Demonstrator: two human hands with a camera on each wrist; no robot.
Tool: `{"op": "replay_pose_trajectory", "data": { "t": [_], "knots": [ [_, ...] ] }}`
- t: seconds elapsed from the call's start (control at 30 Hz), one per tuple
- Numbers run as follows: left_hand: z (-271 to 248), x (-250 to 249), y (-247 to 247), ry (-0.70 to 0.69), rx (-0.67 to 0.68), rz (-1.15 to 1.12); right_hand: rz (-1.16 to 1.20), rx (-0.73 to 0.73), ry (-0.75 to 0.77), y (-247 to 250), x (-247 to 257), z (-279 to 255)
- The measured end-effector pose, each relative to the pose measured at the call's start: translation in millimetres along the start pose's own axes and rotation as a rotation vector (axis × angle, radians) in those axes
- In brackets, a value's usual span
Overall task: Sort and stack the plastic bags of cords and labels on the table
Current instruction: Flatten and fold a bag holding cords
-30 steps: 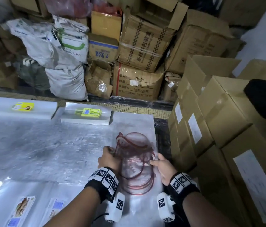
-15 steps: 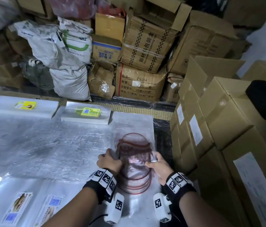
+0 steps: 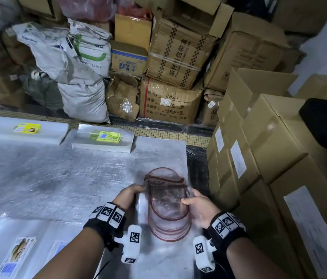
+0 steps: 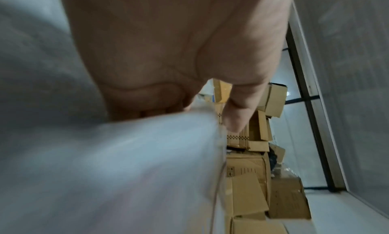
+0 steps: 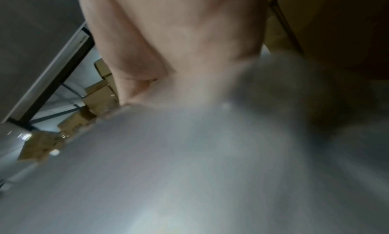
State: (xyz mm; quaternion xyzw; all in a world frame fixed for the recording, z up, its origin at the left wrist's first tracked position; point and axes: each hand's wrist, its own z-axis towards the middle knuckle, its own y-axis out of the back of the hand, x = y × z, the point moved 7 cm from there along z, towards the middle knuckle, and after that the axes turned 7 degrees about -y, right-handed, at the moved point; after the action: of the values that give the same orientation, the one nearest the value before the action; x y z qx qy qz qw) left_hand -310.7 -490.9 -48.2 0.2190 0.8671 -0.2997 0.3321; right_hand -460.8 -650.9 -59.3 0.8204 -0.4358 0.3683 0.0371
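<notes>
A clear plastic bag of coiled red cords (image 3: 168, 206) is held between the left hand (image 3: 131, 195) and the right hand (image 3: 199, 208), fingers curled onto its side edges. Its long axis runs away from the body, over the near right of the surface (image 3: 58, 178). Two stacks with yellow labels (image 3: 107, 136) lie far off to the left, nearer the left hand.

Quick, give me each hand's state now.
Left hand: grips the bag of red cords by its left edge.
Right hand: grips the same bag's right edge.
</notes>
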Motion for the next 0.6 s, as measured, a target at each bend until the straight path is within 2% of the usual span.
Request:
{"op": "replay_pose_trajectory", "data": {
  "t": [0.07, 0.2, 0.3, 0.37, 0.5, 0.6],
  "knots": [
    [6, 0, 2, -0.083, -0.061, 0.025, -0.067, -0.039, 0.020, -1, 3, 1],
    [17, -1, 10, -0.158, -0.149, 0.083, -0.236, -0.049, 0.016, -6, 7, 0],
    [9, -15, 11, -0.185, -0.195, 0.167, -0.176, -0.045, -0.066, -8, 10, -6],
    [12, -16, 16, -0.210, -0.220, 0.248, -0.194, -0.094, -0.109, -2, 11, -7],
    [8, -15, 17, -0.213, -0.202, 0.404, -0.255, -0.132, -0.027, -1, 18, -3],
    [7, -18, 17, -0.230, -0.207, 0.374, -0.309, -0.199, 0.023, -2, 19, 3]
  ]
}}
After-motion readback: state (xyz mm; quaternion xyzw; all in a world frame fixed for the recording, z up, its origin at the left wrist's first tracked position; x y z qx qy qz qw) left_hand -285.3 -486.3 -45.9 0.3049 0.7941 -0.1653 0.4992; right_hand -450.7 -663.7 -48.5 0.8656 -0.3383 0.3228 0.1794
